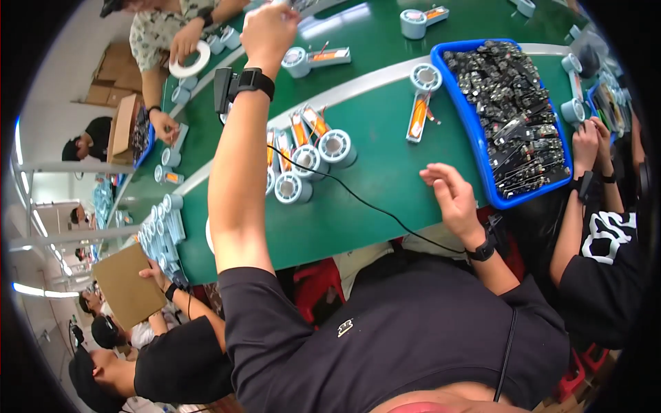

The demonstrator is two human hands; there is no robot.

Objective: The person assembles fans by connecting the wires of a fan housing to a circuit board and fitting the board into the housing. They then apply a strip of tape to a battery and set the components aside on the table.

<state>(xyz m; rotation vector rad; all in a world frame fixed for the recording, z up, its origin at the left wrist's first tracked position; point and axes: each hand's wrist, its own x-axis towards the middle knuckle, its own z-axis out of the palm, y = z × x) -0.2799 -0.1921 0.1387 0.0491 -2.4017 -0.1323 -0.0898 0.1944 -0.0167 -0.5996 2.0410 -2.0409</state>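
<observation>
The left hand (270,34) was stretched to the far side, fingers curled in at the upper edge of view — whether it grasped anything, I could not tell. A black band with a small box (255,84) circled its wrist. Just to its right lay a pale blue unit (296,63), a round housing with an open handle pointing right, on the green tabletop (392,158).

The right hand (454,201) was released, its fingers loosely bent and holding nothing, above the near edge of the tabletop; a black wristband (482,249) sat behind it. A black cable (372,204) curved between the two arms.

Between the hands, right of the left forearm, stood a cluster of pale blue units (336,146), close together, with orange pieces showing in their handles. Farther right, a single pale blue unit (425,77) lay apart, its handle pointing near. Right of that was a blue tray (506,202) heaped with small dark parts (506,103).

At the far left, a co-worker's hand (186,41) was at a white ring (204,58). At the near left, another person held a brown board (127,286) — beside a row of pale blue units (162,227). At the right, a third person's hands (585,144) met near the tray.
</observation>
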